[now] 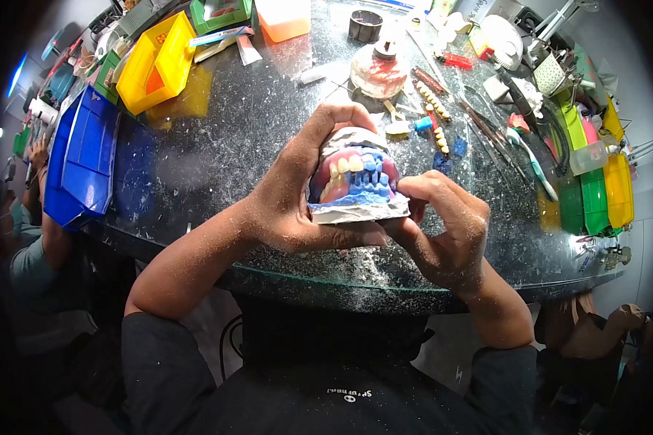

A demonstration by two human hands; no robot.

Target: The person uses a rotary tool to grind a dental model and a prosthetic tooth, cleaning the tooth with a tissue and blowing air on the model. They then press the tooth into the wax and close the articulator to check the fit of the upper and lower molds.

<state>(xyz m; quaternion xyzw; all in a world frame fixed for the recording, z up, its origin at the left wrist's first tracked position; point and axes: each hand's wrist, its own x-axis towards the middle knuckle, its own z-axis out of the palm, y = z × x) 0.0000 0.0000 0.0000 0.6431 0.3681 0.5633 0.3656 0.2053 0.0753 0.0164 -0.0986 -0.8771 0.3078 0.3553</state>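
A dental model (pixel 359 176) with white plaster bases, pink gum parts, blue material and pale teeth is held upright above the dark worktop. My left hand (pixel 290 181) wraps round its left side, fingers over the top base and thumb along the bottom. At the lower right edge, my right hand (pixel 446 225) pinches the model between bent fingers and thumb. Behind the model lie a strip of tooth-coloured pieces (pixel 433 100) and a small blue cap (pixel 422 124). White dust covers both forearms and the worktop (pixel 218 145).
A blue bin (pixel 83 163) and a yellow bin (pixel 156 65) stand at the left. A round stained plaster piece (pixel 379 71) and a dark cup (pixel 366 26) stand behind. Tools and a toothbrush (pixel 533 165) lie right, near green bins (pixel 593 199). Other people sit at both sides.
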